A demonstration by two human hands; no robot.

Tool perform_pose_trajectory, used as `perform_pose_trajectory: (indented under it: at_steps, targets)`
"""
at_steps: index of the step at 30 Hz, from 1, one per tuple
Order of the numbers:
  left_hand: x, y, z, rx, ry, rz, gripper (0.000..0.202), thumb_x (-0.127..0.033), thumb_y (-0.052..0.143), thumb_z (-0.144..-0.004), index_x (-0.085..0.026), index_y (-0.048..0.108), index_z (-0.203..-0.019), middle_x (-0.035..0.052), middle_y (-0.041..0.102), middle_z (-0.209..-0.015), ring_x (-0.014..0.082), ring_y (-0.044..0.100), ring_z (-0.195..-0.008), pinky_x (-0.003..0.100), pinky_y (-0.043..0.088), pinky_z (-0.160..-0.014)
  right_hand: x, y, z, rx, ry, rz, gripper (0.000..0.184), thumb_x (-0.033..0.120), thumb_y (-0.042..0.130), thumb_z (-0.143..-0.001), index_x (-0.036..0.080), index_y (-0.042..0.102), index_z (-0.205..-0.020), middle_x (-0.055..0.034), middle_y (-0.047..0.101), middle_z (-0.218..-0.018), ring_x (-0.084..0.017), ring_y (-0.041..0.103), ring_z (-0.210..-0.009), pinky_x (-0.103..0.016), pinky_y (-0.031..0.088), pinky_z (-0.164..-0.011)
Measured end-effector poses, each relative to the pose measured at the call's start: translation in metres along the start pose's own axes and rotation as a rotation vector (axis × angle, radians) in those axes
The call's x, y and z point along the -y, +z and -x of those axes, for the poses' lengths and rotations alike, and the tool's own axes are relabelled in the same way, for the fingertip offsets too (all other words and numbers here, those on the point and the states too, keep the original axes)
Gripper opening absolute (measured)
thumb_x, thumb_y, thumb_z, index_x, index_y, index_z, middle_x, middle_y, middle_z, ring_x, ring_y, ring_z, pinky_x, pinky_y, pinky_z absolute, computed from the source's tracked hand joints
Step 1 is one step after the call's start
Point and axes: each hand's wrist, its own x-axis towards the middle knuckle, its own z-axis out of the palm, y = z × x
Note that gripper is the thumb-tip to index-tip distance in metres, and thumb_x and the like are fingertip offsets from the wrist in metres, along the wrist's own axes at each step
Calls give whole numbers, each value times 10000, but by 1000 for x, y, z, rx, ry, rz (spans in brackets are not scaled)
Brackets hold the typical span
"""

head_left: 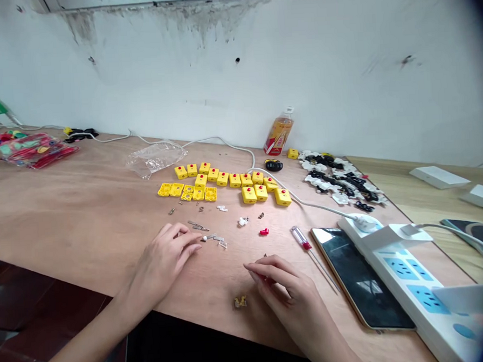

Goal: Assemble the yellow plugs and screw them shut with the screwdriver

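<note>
My left hand (164, 260) lies on the wooden table (85, 221), fingers curled together, fingertips touching small metal parts (212, 238) in front of it. My right hand (286, 295) rests near the front edge, fingers pinched on a tiny red part that is mostly hidden. A small yellow piece (240, 301) lies just left of it. A red part (264, 232) and a white part (242, 221) sit beyond the hands. Several yellow boxes (229, 181) stand in rows further back.
A screwdriver (312, 255) and a phone (357, 275) lie right of my right hand, beside a white power strip (408, 269) with a cable. Black and white parts (341, 181), a bottle (278, 136), a plastic bag (155, 158) and colourful items (33, 148) sit farther back.
</note>
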Motion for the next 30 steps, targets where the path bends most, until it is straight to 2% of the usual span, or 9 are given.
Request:
perform_pose_trajectory:
  at_steps: [3,7,11,15,17,19,22,25,30]
  targets:
    - [-2,-6,-19,56,31,-28,270,-184,516,-1034,-215,726,-1201,72,676,-1093,250,634,-992,384,542,-862,-2,0,3,-44,1,10,262,168,553,-970,237,760,-1116,-76,733,-949,-172,739,-792,-225,606,-580]
    - [21,-21,-36,-18,18,-61,377,-83,411,-992,-195,730,-1160,76,689,-1117,250,661,-995,384,532,-860,-2,1,6,-86,6,5,243,184,546,-973,230,770,-1055,-81,738,-958,-165,739,-784,-214,610,-570]
    - [40,-33,-36,-26,0,-1,317,-153,439,-998,-206,744,-1065,53,731,-1072,231,695,-954,348,533,-832,-2,3,8,-106,46,-12,196,222,575,-970,235,758,-1039,-75,756,-962,-157,732,-719,-229,623,-577]
    - [21,-26,-34,65,51,43,241,-269,512,-1039,-208,745,-1033,51,733,-1059,233,692,-977,346,530,-864,-4,4,10,-81,87,-40,151,215,600,-948,235,745,-985,-54,755,-895,-155,725,-696,-233,627,-584]
    - [6,-17,-35,138,56,38,200,-253,560,-1027,-200,751,-1003,52,727,-1034,235,692,-963,346,530,-857,-4,4,10,-77,67,-28,150,205,604,-944,235,750,-956,-53,759,-892,-161,738,-736,-234,629,-613]
    - [-3,-9,-37,163,44,36,159,-221,605,-1004,-187,754,-960,51,724,-999,234,697,-920,343,531,-826,-4,2,9,-92,35,-11,171,195,600,-946,237,764,-970,-62,767,-926,-169,755,-791,-229,628,-626]
    - [-7,-5,-39,152,33,45,142,-203,621,-994,-183,753,-945,51,728,-984,229,702,-892,341,530,-812,-2,1,8,-104,18,-8,189,192,601,-950,241,779,-994,-68,769,-955,-175,764,-824,-225,624,-624]
    - [-6,-9,-36,120,18,90,155,-186,595,-1000,-194,748,-980,46,750,-1013,225,707,-925,340,533,-850,1,1,7,-108,23,-27,187,194,601,-954,238,779,-987,-63,761,-931,-175,760,-809,-225,621,-614]
    - [-25,-12,-20,86,-38,436,117,-218,654,-950,-231,770,-945,7,791,-971,197,729,-871,288,557,-791,3,1,8,-68,107,-156,157,195,611,-946,237,762,-952,-50,742,-971,-126,737,-716,-180,608,-573]
